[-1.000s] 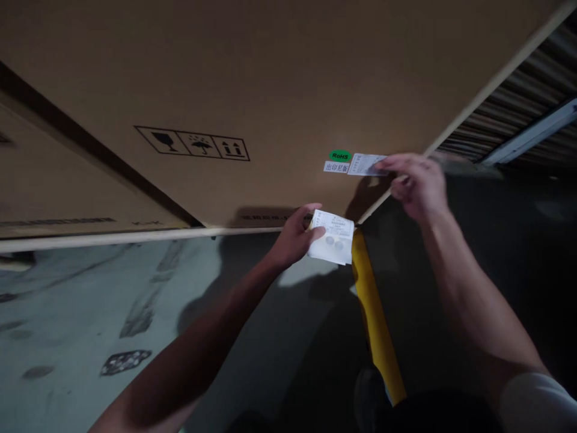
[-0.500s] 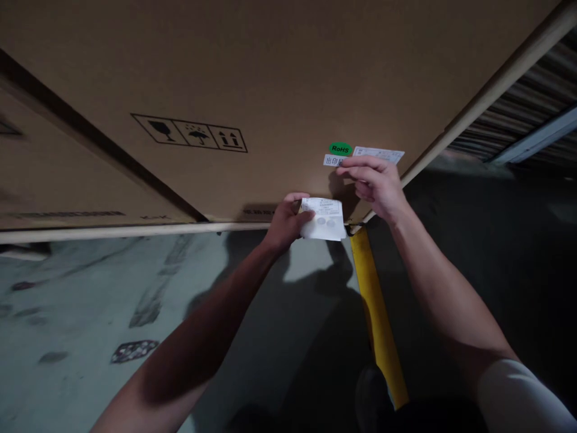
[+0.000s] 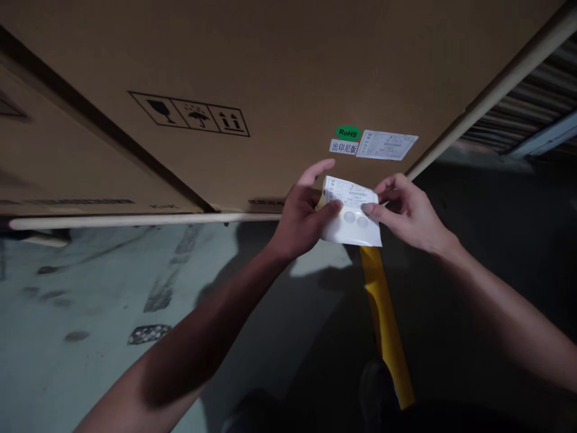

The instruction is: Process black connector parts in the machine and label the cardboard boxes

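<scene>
A white label sheet (image 3: 339, 233) with fine print and two pale round marks is held up in front of a large cardboard box (image 3: 279, 66). My left hand (image 3: 303, 218) pinches its left side, thumb on the front and index finger stretched past the top. At the right edge, my right hand (image 3: 408, 210) pinches the sheet between thumb and fingers. Just above, the box bears a green RoHS sticker (image 3: 348, 132), a small white sticker with characters (image 3: 343, 147) and a larger printed label (image 3: 387, 145).
Fragile, keep-dry and this-way-up symbols (image 3: 189, 114) are printed on the box. A second carton (image 3: 58, 150) stands to its left. Below is a worn grey-green floor (image 3: 99, 282) with a yellow strip (image 3: 383, 319). Dark stacked, ridged material (image 3: 518, 102) lies at the right.
My right hand has come down from the stickers on the box to the label sheet and now grips its right edge. My left hand and the sheet have shifted slightly right.
</scene>
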The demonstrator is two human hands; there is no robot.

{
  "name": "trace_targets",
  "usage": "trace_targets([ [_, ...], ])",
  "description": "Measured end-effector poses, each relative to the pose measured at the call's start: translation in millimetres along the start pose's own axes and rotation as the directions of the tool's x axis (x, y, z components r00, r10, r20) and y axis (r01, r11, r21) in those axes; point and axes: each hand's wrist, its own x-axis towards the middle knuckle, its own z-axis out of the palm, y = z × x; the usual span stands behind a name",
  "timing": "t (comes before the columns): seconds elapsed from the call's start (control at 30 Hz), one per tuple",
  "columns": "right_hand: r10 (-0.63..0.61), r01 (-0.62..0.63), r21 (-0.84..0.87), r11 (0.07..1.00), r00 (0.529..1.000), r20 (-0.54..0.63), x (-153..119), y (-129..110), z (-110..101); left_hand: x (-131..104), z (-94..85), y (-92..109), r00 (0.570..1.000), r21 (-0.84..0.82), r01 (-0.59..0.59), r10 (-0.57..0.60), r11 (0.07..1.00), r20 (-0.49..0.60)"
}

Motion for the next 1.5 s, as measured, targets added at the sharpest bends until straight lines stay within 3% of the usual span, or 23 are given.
trace_targets([
  [0.17,0.170,-0.154,0.458,0.875,0.985,0.007,-21,5,3,-14,13.2,12,0.997,0.009,0.081,-0.081,0.997,0.002],
  [0.33,0.221,-0.204,0.545,0.813,0.975,0.035,-34,0,6,-20,18.1,12,0.969,-0.079,0.247,-0.247,0.966,0.012],
  [0.47,0.293,-0.288,0.644,0.708,0.951,0.104,-34,0,0,-18,15.4,16,0.893,-0.239,0.443,-0.404,0.864,0.197],
  [0.57,0.222,-0.305,0.708,0.636,0.952,0.211,-34,2,-7,-17,14.4,18,0.872,-0.253,0.481,-0.431,0.839,0.231],
  [0.67,0.114,-0.271,0.699,0.662,0.958,0.263,-34,4,-12,-19,15.1,17,0.880,-0.241,0.471,-0.432,0.849,0.196],
  [0.8,0.153,-0.279,0.621,0.732,0.956,0.249,-36,3,-11,-20,15.5,16,0.875,-0.231,0.480,-0.443,0.846,0.194],
  [1.03,0.357,-0.287,0.617,0.733,0.934,0.011,-32,4,10,-23,18.2,13,0.885,-0.223,0.452,-0.405,0.863,0.229],
  [1.13,0.371,-0.265,0.594,0.760,0.927,-0.061,-31,11,21,-26,24.1,7,0.922,-0.144,0.378,-0.359,0.914,0.142],
  [1.2,0.332,-0.227,0.539,0.811,0.937,-0.105,-32,16,24,-27,27.5,3,0.941,-0.105,0.336,-0.331,0.936,0.063],
  [1.27,0.222,-0.107,0.411,0.905,0.944,-0.244,-36,18,22,-28,29.3,-1,0.960,-0.053,0.278,-0.279,0.959,-0.012],
  [1.37,-0.097,0.115,0.012,0.993,0.883,-0.459,-46,11,12,-29,30.0,-2,0.987,0.081,0.104,-0.093,0.991,-0.127],
  [1.43,-0.310,0.227,-0.245,0.943,0.868,-0.388,-53,3,7,-29,31.3,-1,0.986,0.144,0.007,0.017,0.989,-0.166],
  [1.5,-0.418,0.313,-0.373,0.873,0.875,-0.245,-56,-4,5,-30,34.1,0,0.984,0.151,-0.024,0.050,0.988,-0.172],
])
